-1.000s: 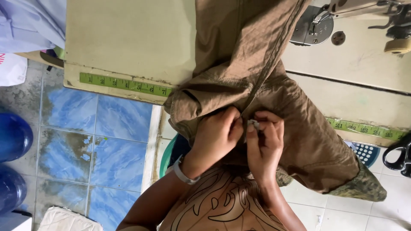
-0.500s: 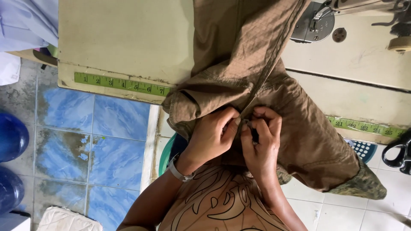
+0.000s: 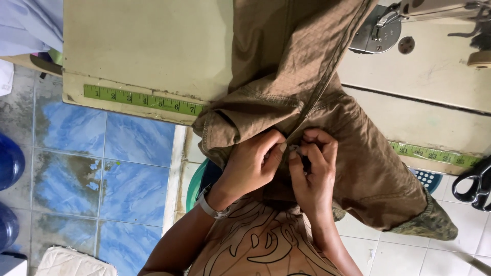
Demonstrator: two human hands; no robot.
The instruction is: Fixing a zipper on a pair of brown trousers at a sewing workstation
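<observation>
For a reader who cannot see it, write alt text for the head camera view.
Seen from above, a person's left hand and right hand pinch the edge of a brown garment that hangs off a sewing table, with something small and pale between the fingertips. A green measuring tape runs along the table's edge, black scissors lie at the right, and blue floor tiles show below.

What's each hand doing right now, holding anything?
Left hand: closed, pinching the brown trousers at the seam.
Right hand: closed, pinching the same fabric, a small tool partly hidden between its fingers.
</observation>
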